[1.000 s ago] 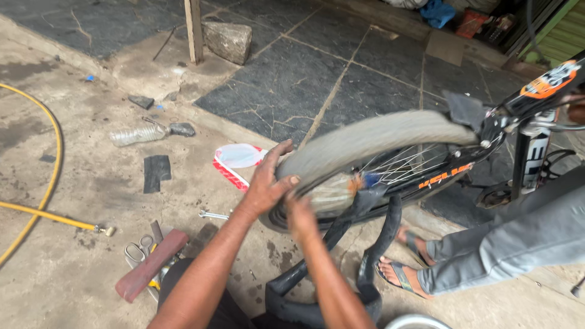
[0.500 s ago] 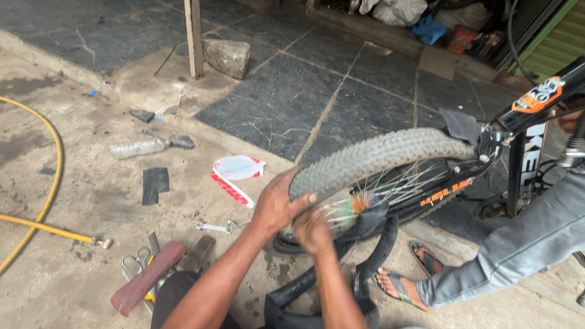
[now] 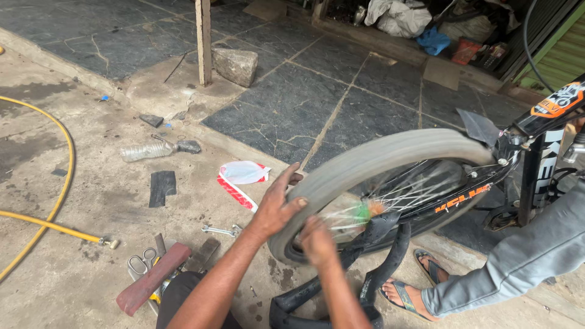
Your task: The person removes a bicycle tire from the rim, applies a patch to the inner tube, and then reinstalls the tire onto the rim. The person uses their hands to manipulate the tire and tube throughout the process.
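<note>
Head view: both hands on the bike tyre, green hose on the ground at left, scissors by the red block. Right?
Not quite: the hose is yellow, not green, as the head view shows. The rest holds: the left hand and right hand are on the bike tyre, and the scissors lie by the red block.

The ground (image 3: 91, 201) is dusty concrete, meeting dark stone tiles (image 3: 286, 103) beyond; a yellow hose (image 3: 61, 183) curves along it, left of a crushed plastic bottle (image 3: 143, 151); just below the bottle lies a black rubber patch (image 3: 162, 186); right of it a white-and-red bag (image 3: 241, 176); farther down a spanner (image 3: 220, 230), scissors (image 3: 141, 263) and a reddish bar (image 3: 152, 277); above the bottle a stone block (image 3: 234, 64).
</note>
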